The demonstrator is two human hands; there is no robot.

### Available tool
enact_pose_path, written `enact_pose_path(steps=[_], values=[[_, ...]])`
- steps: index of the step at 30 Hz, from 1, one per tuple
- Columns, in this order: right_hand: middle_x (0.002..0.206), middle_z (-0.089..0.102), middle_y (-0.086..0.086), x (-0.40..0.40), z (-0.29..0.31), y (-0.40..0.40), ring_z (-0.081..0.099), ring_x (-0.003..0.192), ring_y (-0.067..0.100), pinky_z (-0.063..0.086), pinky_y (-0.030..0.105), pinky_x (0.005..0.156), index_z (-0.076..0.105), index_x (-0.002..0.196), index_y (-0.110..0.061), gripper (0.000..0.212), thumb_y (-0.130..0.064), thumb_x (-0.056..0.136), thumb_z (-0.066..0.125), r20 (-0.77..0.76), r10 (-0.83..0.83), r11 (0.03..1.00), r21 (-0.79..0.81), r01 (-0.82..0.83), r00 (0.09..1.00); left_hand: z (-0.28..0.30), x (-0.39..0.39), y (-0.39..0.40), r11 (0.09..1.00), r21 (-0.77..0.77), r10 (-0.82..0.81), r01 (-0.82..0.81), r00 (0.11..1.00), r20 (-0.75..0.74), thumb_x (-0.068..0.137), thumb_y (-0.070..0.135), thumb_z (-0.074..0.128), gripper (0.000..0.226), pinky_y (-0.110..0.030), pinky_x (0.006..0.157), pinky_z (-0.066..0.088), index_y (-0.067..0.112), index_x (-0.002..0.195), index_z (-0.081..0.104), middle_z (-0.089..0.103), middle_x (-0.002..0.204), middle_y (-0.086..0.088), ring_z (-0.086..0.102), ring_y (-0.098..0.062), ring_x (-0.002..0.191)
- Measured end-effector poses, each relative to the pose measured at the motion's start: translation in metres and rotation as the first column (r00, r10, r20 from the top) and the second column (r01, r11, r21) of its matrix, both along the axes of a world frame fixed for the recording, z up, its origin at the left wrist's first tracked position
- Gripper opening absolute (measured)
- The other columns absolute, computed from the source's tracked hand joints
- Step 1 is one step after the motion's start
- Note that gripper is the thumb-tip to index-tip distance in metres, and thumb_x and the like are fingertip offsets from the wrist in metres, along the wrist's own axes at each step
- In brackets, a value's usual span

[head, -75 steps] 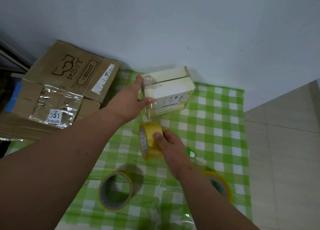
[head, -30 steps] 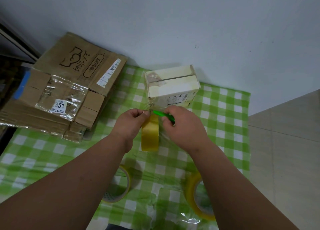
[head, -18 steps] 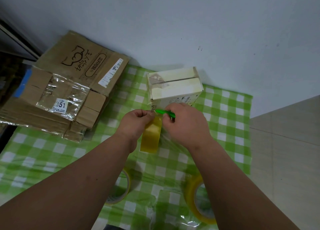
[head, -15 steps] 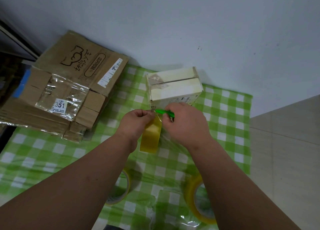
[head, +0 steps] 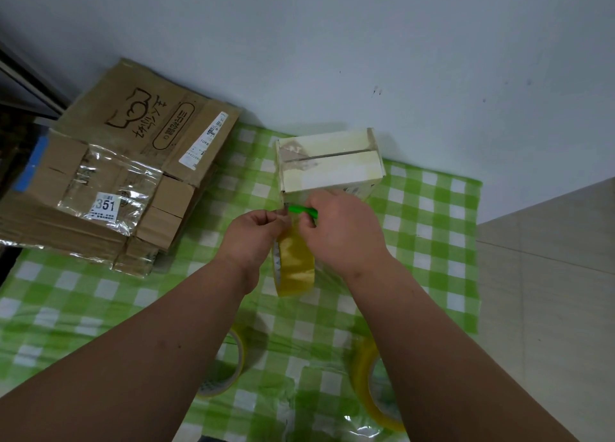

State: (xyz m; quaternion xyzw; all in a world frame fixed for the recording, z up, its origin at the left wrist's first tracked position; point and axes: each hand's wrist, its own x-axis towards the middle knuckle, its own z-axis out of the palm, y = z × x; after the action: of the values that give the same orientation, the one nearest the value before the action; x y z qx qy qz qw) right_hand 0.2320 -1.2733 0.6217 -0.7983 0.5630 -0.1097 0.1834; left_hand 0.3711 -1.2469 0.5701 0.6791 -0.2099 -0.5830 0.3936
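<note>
Moved since two and a half seconds ago: left hand (head: 256,232), then flat against the side of the box (head: 329,165), now drawn in front of it; right hand (head: 342,232), then carrying the roll (head: 296,265), now raised beside the left with a green cutter (head: 303,210) in it. Over the last half second, no notable shift. Item 1, left hand: thumb and fingers pinched on the strip (head: 285,212) just below the box's near left corner, likely to keep the tape taut for cutting. Item 2, right hand: fingers curled round the cutter, its green tip pointing left at the strip, touching or nearly so; which cannot be told. Item 3, roll: yellow, on edge, hanging between the two wrists just in front of the box, apparently by its own strip, which would leave both hands free for the cut. Item 4, box: cream, flaps closed, standing on the checked cloth (head: 432,242) near the wall, tape visible across its left end. Step in hand, by judgement: severing the tape after sealing. Also present: two more rolls, one (head: 226,368) under the left forearm, one (head: 376,388) under the right; flattened cartons (head: 116,162) stacked at left.
</note>
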Motion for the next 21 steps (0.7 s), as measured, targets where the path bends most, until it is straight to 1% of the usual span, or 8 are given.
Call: enact_pose_path(steps=[2, 3, 5, 7, 11, 16, 19, 21], values=[[0.080, 0.045, -0.007, -0.002, -0.002, 0.000, 0.044, 0.073, 0.016, 0.035, 0.030, 0.063, 0.064, 0.095, -0.017, 0.018, -0.030, 0.090, 0.053, 0.004, -0.008, 1.000, 0.013, 0.008, 1.000, 0.001, 0.000, -0.001, 1.000, 0.001, -0.012, 0.012, 1.000, -0.007, 0.088, 0.010, 0.071, 0.015, -0.010, 0.056, 0.048, 0.010, 0.074, 0.064, 0.074, 0.099, 0.000, 0.067, 0.001, 0.071], [0.081, 0.046, -0.007, -0.003, -0.003, -0.001, 0.044, 0.074, 0.016, 0.036, 0.030, 0.063, 0.065, 0.097, -0.017, 0.019, -0.031, 0.090, 0.054, 0.006, -0.012, 1.000, 0.018, 0.012, 1.000, 0.002, 0.001, -0.002, 1.000, 0.001, -0.017, 0.017, 1.000, -0.016, 0.088, 0.009, 0.070, 0.014, -0.013, 0.065, 0.051, 0.009, 0.075, 0.064, 0.074, 0.103, 0.000, 0.068, -0.002, 0.081], [0.083, 0.047, -0.006, -0.004, -0.003, -0.002, 0.045, 0.075, 0.016, 0.037, 0.030, 0.064, 0.066, 0.099, -0.017, 0.020, -0.031, 0.090, 0.054, 0.021, -0.020, 1.000, 0.024, 0.020, 1.000, 0.004, 0.002, -0.003, 1.000, 0.008, -0.024, 0.024, 0.999, -0.043, 0.088, 0.007, 0.069, 0.010, -0.027, 0.089, 0.053, 0.005, 0.079, 0.064, 0.073, 0.109, -0.002, 0.067, -0.013, 0.101], [0.083, 0.047, -0.005, -0.005, -0.004, -0.002, 0.046, 0.075, 0.016, 0.040, 0.031, 0.065, 0.066, 0.099, -0.016, 0.021, -0.031, 0.090, 0.054, 0.030, -0.025, 0.999, 0.037, 0.024, 0.999, 0.007, 0.004, -0.005, 0.999, 0.019, -0.041, 0.042, 0.998, -0.052, 0.088, 0.006, 0.068, 0.007, -0.039, 0.099, 0.049, 0.003, 0.084, 0.065, 0.072, 0.104, -0.006, 0.065, -0.020, 0.100], [0.081, 0.048, -0.005, -0.008, -0.004, -0.001, 0.047, 0.073, 0.017, 0.041, 0.031, 0.064, 0.064, 0.096, -0.016, 0.019, -0.031, 0.090, 0.054, 0.023, -0.014, 0.999, 0.047, 0.012, 1.000, 0.010, 0.009, -0.007, 0.996, 0.038, -0.078, 0.079, 0.997, -0.022, 0.087, 0.005, 0.069, 0.004, -0.037, 0.092, 0.051, 0.005, 0.083, 0.068, 0.072, 0.085, -0.007, 0.065, -0.020, 0.083], [0.075, 0.047, -0.004, -0.019, -0.004, -0.003, 0.046, 0.068, 0.018, 0.033, 0.029, 0.061, 0.053, 0.083, -0.019, 0.012, -0.029, 0.091, 0.054, -0.017, -0.052, 0.998, 0.033, 0.052, 0.999, 0.009, 0.011, -0.013, 0.995, 0.054, -0.077, 0.078, 0.996, -0.036, 0.085, -0.004, 0.065, 0.010, -0.033, 0.092, 0.050, 0.005, 0.082, 0.069, 0.072, 0.111, 0.001, 0.065, -0.021, 0.104], [0.077, 0.049, -0.003, -0.034, -0.006, -0.006, 0.046, 0.066, 0.017, 0.031, 0.028, 0.058, 0.057, 0.085, -0.018, 0.013, -0.029, 0.091, 0.053, -0.041, -0.095, 0.995, 0.015, 0.096, 0.995, 0.012, 0.013, -0.014, 0.997, 0.049, -0.062, 0.064, 0.997, -0.045, 0.085, -0.006, 0.063, 0.015, -0.026, 0.080, 0.049, 0.007, 0.082, 0.070, 0.070, 0.116, 0.004, 0.065, -0.018, 0.104], [0.079, 0.052, -0.003, -0.040, -0.011, -0.005, 0.048, 0.066, 0.018, 0.031, 0.028, 0.056, 0.059, 0.089, -0.018, 0.017, -0.032, 0.092, 0.051, -0.045, -0.118, 0.993, 0.011, 0.118, 0.992, 0.012, 0.012, -0.014, 0.995, 0.055, -0.074, 0.077, 0.996, -0.056, 0.085, -0.005, 0.064, 0.013, -0.026, 0.079, 0.049, 0.007, 0.084, 0.070, 0.071, 0.115, 0.003, 0.065, -0.019, 0.104]])
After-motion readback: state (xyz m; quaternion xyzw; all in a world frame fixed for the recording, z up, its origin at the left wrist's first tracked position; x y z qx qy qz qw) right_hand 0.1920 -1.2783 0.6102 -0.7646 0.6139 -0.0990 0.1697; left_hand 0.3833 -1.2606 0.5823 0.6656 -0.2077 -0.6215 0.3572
